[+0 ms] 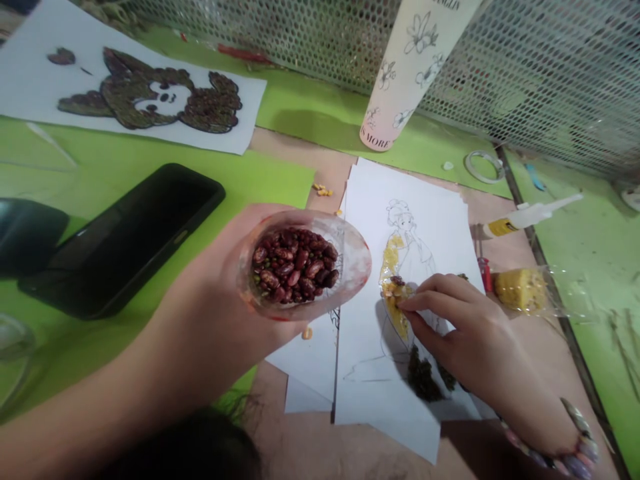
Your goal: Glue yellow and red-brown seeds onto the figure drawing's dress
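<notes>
Green-and-tan tabletop (300,153), perforated metal screen (310,40) behind it. Clock centred on the cup, 12 at the screen.

Right hand (470,327), at 3-4 o'clock: thumb and forefinger drawn close on the figure's yellow-grained sleeve (391,257); whether a piece is pinched between them, cannot tell. Left hand (215,280), reaching in from 8: fingers curled round a clear cup (357,263), some of them hidden by it.

Cup hangs just left of the drawing sheet (380,193), overlapping its edge from this view. Speckled beans (295,267) inside. Mouth faces up toward the wearer; its oval runs 9 to 3. Judged light, thin-walled, likely to give if squeezed, perhaps slick; best held round the body, below the rim, kept upright lest beans roll out.

Sheet: long axis about 12 to 6, figure's head toward 12. Paper surely limp, easily creased; hold by a bare margin. Dark green bits (424,380) at 4-5.

Farther out: glue bottle (530,217) short of 3, nozzle toward 2; wrapped yellow block (520,290) at 3; tape ring (484,167) at 2; floral bottle (415,73) at 1; finished-looking animal picture (210,107) between 10 and 11; phone (125,240) near 9.
</notes>
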{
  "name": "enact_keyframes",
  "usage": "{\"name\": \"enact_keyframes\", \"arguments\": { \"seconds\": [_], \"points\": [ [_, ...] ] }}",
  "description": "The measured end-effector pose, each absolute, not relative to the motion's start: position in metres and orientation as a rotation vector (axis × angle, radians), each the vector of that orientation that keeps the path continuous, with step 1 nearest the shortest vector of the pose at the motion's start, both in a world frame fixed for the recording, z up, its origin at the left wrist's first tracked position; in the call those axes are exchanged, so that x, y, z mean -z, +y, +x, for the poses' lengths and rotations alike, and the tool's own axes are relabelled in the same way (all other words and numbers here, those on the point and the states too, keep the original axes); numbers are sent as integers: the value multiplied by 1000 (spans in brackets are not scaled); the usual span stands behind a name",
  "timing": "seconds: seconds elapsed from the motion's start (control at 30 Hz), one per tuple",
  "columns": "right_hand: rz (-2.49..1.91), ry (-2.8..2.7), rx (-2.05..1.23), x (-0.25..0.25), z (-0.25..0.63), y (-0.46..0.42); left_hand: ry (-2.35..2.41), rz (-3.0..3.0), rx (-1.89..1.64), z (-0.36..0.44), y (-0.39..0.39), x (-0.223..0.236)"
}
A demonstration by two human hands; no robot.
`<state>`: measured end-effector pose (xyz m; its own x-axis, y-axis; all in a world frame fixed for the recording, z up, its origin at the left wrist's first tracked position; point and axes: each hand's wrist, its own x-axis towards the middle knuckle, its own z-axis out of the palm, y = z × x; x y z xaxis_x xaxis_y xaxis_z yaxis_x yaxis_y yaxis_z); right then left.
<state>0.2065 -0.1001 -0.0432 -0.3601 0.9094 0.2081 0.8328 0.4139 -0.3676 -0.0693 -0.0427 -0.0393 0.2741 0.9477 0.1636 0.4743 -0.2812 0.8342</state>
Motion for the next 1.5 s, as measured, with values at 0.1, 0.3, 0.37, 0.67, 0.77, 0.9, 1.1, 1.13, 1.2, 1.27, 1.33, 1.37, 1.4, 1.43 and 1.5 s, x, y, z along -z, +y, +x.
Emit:
{"name": "enact_keyframes", "arguments": {
  "seconds": [0.1, 0.3, 0.37, 0.67, 0.77, 0.9, 1.1, 1.13, 1.2, 1.27, 1.33, 1.37, 1.4, 1.43, 1.5],
  "points": [
    [-1478, -2306, -282, 44, 207, -100, 1282, 1873, -901, -70, -43, 39],
    [-1470, -2309, -284, 44, 207, -100, 1267, 1848, -910, -70, -43, 38],
    [-1474, -2315, -286, 45, 207, -100, 1272, 1830, -904, -69, -43, 38],
    [-1457, -2282, -290, 42, 206, -99, 1263, 1786, -908, -69, -46, 38],
    [-1448, -2313, -292, 43, 206, -99, 1254, 1800, -912, -69, -46, 37],
    [-1432, -2330, -288, 41, 205, -99, 1254, 1826, -912, -69, -44, 37],
    [-1524, -2125, -265, 26, 205, -105, 1071, 1733, -905, -68, -44, 37],
    [-1537, -2071, -244, 22, 206, -108, 1030, 1646, -926, -68, -46, 37],
    [-1537, -1950, -216, 12, 205, -114, 968, 1510, -963, -66, -51, 36],
    [-1524, -1858, -244, -3, 202, -119, 901, 1470, -950, -64, -56, 35],
    [-1485, -1884, -305, -21, 194, -120, 810, 1451, -914, -64, -60, 34],
    [-1454, -1947, -323, -31, 188, -119, 779, 1452, -922, -64, -62, 34],
    [-1414, -2026, -312, -40, 182, -117, 761, 1475, -916, -64, -63, 34],
    [-1369, -2114, -267, -48, 175, -114, 758, 1522, -924, -64, -64, 35],
    [-1273, -2280, -102, -58, 161, -106, 793, 1641, -934, -65, -65, 36]
  ]
}}
